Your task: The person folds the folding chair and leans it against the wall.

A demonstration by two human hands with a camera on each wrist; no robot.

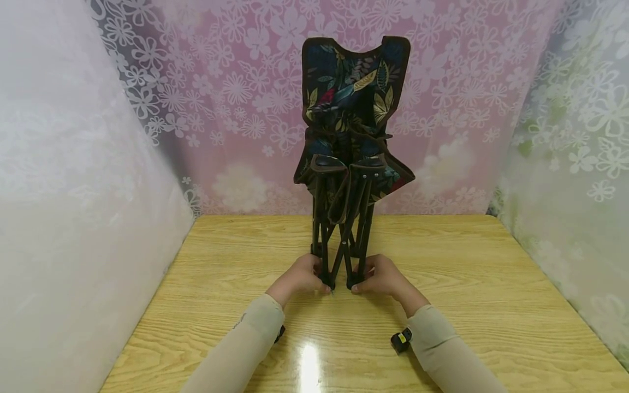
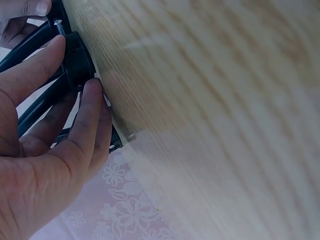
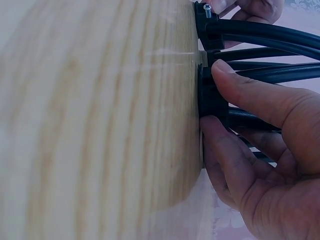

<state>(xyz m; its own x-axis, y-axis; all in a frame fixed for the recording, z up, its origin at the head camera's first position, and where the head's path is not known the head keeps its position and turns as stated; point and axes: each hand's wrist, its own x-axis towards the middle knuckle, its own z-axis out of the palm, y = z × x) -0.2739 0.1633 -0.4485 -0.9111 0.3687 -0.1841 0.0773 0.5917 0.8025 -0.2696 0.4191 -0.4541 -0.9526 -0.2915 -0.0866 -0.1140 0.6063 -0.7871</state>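
A folding chair [image 1: 351, 87] with dark leaf-patterned fabric and black tube legs stands upright and mostly folded on the table. My left hand [image 1: 306, 275] grips the front left foot, thumb and fingers around its black plastic cap [image 2: 79, 62]. On the other side my right hand [image 1: 385, 278] pinches the front right foot cap [image 3: 212, 97] the same way. The two front feet stand a short gap apart. A small screw [image 3: 207, 10] sticks out of the left foot cap in the right wrist view. The rear feet are partly hidden behind the hands and front legs.
The light wood-grain table [image 1: 236, 240] reaches back to a pink flowered curtain [image 1: 236, 109], which stands close behind the chair. Pale sheets hang along both sides. A small black device [image 1: 401, 339] is strapped at my right wrist, by the beige sleeve.
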